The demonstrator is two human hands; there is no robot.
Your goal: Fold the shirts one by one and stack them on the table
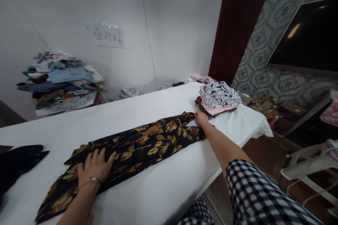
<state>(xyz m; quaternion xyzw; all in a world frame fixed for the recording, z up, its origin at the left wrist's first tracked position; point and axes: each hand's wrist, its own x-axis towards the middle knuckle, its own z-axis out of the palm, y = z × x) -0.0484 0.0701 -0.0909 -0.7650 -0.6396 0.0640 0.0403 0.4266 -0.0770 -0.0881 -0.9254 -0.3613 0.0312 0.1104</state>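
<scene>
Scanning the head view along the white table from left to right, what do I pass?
Dark blue garment → left hand pressed flat on the black and gold floral garment → right hand at that garment's far end → stack of folded clothes, black-and-white print on top.

I see two bare forearms, no gloves; left hand [95,166] at approx. 7 o'clock has a thin silver bracelet [88,180] round the wrist. Right hand [201,117] at approx. 2 o'clock: no rings or watch visible, w/ a black-and-white checked sleeve [261,197] from the elbow up. Same check fabric shows at 6 o'clock, bottom edge.
</scene>
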